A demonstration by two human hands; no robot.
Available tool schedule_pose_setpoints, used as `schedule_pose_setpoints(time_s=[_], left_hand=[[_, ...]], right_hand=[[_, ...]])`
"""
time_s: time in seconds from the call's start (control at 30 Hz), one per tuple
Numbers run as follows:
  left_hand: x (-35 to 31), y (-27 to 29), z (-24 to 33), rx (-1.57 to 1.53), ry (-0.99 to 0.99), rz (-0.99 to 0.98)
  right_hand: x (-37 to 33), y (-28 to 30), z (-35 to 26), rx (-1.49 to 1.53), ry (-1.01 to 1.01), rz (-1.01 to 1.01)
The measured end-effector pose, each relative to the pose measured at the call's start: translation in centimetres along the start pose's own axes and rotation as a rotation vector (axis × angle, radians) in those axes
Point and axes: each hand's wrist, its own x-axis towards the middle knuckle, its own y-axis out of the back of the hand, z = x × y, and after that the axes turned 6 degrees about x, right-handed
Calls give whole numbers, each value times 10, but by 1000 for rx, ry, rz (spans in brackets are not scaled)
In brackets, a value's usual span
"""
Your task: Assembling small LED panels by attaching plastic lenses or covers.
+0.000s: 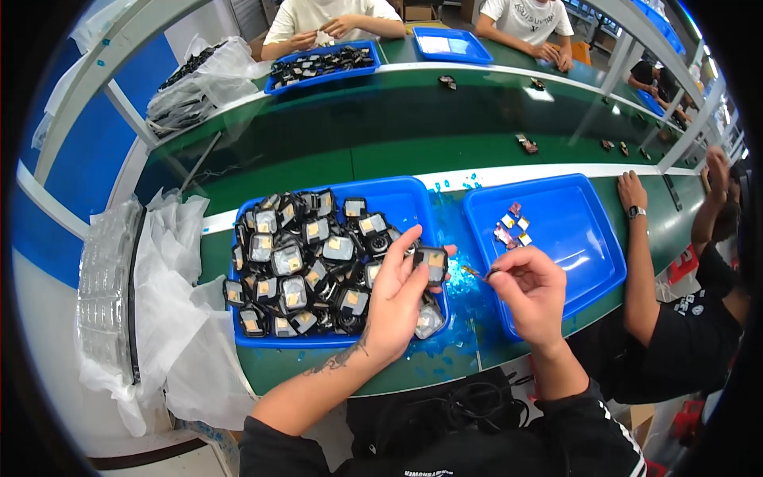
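Observation:
My left hand (395,298) is over the right part of a blue tray (413,189). Between its thumb and fingers it holds a small black square case (432,265) with a pale inner face, like a watch body. Many similar black square cases (316,230) are heaped in that tray. My right hand (531,290) is over the near left edge of a second blue tray (594,230), its thumb and forefinger pinched on a small thin piece with an orange tip (470,272). Several small pink, white and gold parts (513,226) lie in this second tray.
Blue flakes (455,306) litter the green bench between the trays. Beyond runs a green conveyor belt (318,119) carrying small dark parts (526,144). Plastic sheeting (171,302) hangs at left. A co-worker's arm (638,254) rests at right; others sit across the belt.

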Motion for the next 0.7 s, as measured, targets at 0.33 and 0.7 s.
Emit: schedule_pose_setpoints(time_s=[0.33,0.7], left_hand=[[-3,0,-11,53,62,-86],[-5,-2,-9,134,-49,-225]], right_hand=[[14,-23,2,-476,115,-51],[15,-22,-16,-645,140,-84]])
